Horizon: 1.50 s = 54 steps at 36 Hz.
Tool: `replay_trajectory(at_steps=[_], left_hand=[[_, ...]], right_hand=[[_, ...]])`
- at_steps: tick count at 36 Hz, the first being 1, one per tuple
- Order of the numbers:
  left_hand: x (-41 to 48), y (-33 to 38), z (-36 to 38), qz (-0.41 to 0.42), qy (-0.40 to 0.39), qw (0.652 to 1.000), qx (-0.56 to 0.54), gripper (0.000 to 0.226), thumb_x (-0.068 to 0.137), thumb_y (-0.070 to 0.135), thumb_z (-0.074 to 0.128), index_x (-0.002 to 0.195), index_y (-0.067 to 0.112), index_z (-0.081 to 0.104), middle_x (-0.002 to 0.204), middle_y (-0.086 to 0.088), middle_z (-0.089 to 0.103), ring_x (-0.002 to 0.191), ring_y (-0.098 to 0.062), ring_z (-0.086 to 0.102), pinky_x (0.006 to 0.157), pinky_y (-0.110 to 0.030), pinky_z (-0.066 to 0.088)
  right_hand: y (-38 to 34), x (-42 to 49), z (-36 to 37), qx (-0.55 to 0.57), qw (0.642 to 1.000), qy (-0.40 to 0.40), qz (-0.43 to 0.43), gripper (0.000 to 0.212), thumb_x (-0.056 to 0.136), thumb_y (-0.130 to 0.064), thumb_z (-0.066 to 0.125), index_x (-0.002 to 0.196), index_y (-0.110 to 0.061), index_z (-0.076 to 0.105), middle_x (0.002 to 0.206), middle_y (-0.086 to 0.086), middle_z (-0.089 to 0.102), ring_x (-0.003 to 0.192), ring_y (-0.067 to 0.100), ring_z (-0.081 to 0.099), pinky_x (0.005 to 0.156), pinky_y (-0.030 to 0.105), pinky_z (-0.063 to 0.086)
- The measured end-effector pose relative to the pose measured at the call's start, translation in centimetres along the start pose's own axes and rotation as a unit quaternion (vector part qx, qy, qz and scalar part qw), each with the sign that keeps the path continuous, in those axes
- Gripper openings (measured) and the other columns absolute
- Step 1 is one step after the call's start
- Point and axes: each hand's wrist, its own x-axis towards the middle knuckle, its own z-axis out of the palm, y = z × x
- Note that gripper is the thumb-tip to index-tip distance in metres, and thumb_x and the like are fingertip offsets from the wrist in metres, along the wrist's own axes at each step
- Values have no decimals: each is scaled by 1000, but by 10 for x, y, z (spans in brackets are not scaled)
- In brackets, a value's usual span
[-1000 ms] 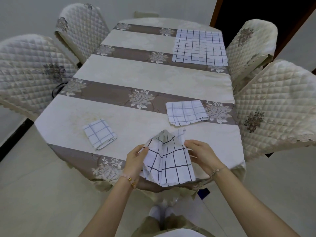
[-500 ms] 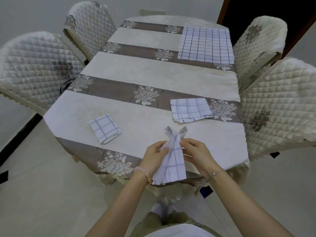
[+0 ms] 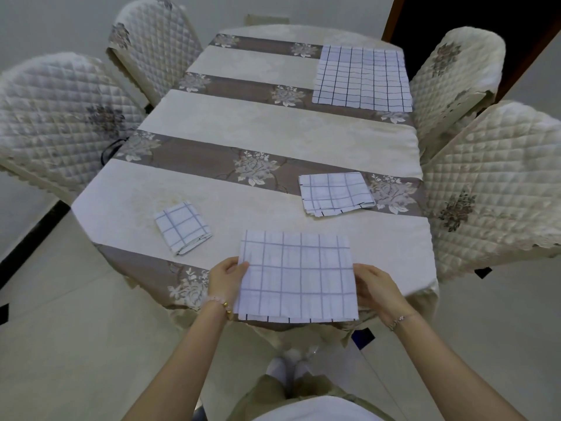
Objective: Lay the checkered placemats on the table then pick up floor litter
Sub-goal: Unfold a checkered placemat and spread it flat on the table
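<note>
A white checkered placemat (image 3: 296, 276) is spread flat at the near edge of the table (image 3: 273, 132). My left hand (image 3: 226, 279) grips its left edge and my right hand (image 3: 378, 287) grips its right edge. Another placemat (image 3: 362, 79) lies unfolded at the far right of the table. A folded stack of placemats (image 3: 335, 192) rests right of centre. One small folded placemat (image 3: 182, 226) lies to the near left.
Quilted chairs flank the table: two on the left (image 3: 57, 117) (image 3: 154, 44) and two on the right (image 3: 455, 74) (image 3: 498, 189). A dark scrap (image 3: 362, 338) lies on the pale floor under the table's near right corner. My feet (image 3: 288, 366) stand below the table edge.
The placemat hung bunched and narrow between my hands; now it is opened out wide and flat over the table's near edge, with my hands moved apart to its two sides.
</note>
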Motion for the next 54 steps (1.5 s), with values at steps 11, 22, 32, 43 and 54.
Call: replay_trajectory(at_steps=[11,22,32,43,54], left_hand=[[3,9,-1,21,59,997,47,34,91,5,55,124,1,49,115,-16,59,88,-17,56,79,-28,48],[-78,37,43,235,-238,917,220,42,81,38,67,121,31,53,118,18,56,110,3,52,94,-18,46],[-91,45,49,208,-253,933,149,43,77,36,73,107,52,47,111,30,55,105,11,53,81,-2,46],[-92,49,56,187,-216,956,60,44,80,20,72,107,49,53,108,21,63,100,-1,61,81,-11,51],[-85,47,55,155,-220,963,7,19,85,8,64,95,24,68,94,6,74,90,-3,69,76,-14,53]], right_hand=[[13,-19,-3,-48,993,-106,-3,15,89,-7,61,101,-5,70,100,11,75,91,21,72,75,28,60],[-12,-38,26,0,994,-103,-43,15,83,-16,70,74,-10,61,80,15,60,74,22,60,65,29,54],[-28,-50,45,40,989,-103,-94,17,87,-18,65,72,-10,66,75,13,66,69,20,65,62,28,55],[-37,-53,46,62,986,-130,-84,25,85,-7,66,109,0,67,102,19,72,95,30,70,77,32,58],[-39,-48,50,69,987,-113,-95,8,82,-10,69,87,-3,69,76,7,70,68,15,66,60,22,55]])
